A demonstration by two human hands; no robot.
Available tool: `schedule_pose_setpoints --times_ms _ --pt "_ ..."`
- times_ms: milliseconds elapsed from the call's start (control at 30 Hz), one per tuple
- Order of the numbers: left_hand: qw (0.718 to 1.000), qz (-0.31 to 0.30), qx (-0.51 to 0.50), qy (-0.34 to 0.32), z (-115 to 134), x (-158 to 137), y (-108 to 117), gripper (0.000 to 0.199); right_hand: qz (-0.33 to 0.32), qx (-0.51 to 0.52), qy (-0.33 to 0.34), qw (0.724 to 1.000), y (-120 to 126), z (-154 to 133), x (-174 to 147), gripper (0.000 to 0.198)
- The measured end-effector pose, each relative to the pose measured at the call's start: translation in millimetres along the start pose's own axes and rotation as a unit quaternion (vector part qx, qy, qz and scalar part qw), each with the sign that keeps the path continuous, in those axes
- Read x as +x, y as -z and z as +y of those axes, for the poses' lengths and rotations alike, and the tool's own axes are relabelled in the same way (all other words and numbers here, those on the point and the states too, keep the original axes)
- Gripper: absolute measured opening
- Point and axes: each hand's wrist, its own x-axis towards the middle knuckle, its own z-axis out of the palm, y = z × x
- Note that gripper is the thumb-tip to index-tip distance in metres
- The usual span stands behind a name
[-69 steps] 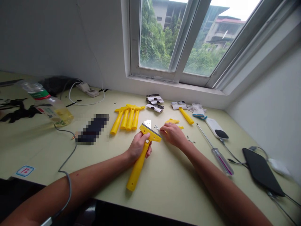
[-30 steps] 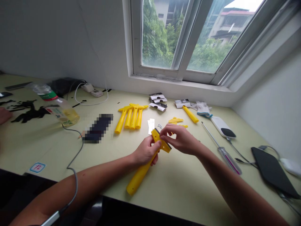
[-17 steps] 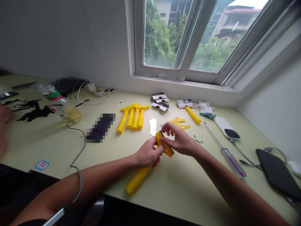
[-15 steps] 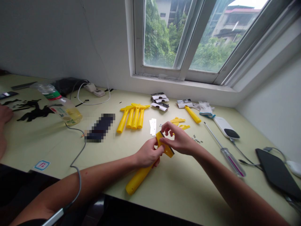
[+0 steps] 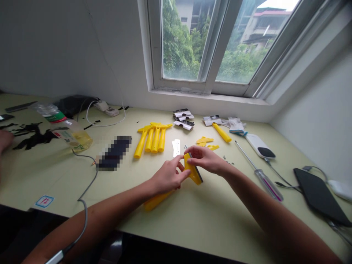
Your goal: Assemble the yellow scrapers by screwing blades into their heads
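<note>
A yellow scraper with a dark strip along its head edge is between my two hands. My left hand grips it at the neck, and its yellow handle sticks out below that wrist toward the table's front. The fingers and thumb of my right hand pinch the upper end of the head. Just beyond them lie flat metal blades, small screws and loose yellow head plates. Several more yellow scrapers lie side by side to the left of the blades.
A screwdriver, white power bank and black phone lie at right. Behind are packaging cards, a glove and another yellow handle. At left stand a bottle and another person's hand.
The scraper's handle has swung up and closer under my left wrist. My left fingers have shifted on the head, and my right hand still pinches its upper end. The view has turned slightly right.
</note>
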Motion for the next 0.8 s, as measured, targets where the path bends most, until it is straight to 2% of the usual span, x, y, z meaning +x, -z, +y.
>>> schedule_pose_setpoints --times_ms 100,200,300,400,500,667,800 --pt "0.983 0.055 0.156 -0.085 1.9 -1.6 7.7 0.059 0.027 0.019 -0.022 0.999 4.8 8.6 3.6 0.033" --pt "0.947 0.037 0.284 -0.147 0.6 -2.4 10.3 0.053 0.04 0.054 -0.046 0.997 6.9 14.5 5.6 0.038" --pt "0.914 0.003 0.371 -0.163 -0.9 -3.6 7.6 0.047 0.054 0.047 -0.048 0.996 6.9 15.9 5.3 0.038" --pt "0.883 0.006 0.44 -0.162 0.0 -5.7 3.2 0.047 0.048 0.053 -0.044 0.996 6.9 14.9 4.0 0.036" --pt "0.862 0.018 0.474 -0.181 0.9 -7.7 0.6 0.047 0.035 0.072 -0.044 0.996 8.0 13.5 3.1 0.036" --pt "0.868 0.01 0.442 -0.226 -3.1 -7.6 1.1 0.048 0.032 0.08 -0.051 0.995 11.2 10.2 1.0 0.037" --pt "0.855 -0.002 0.461 -0.235 -4.2 -6.3 2.0 0.048 0.02 0.098 -0.058 0.993 11.8 10.3 -0.4 0.033"
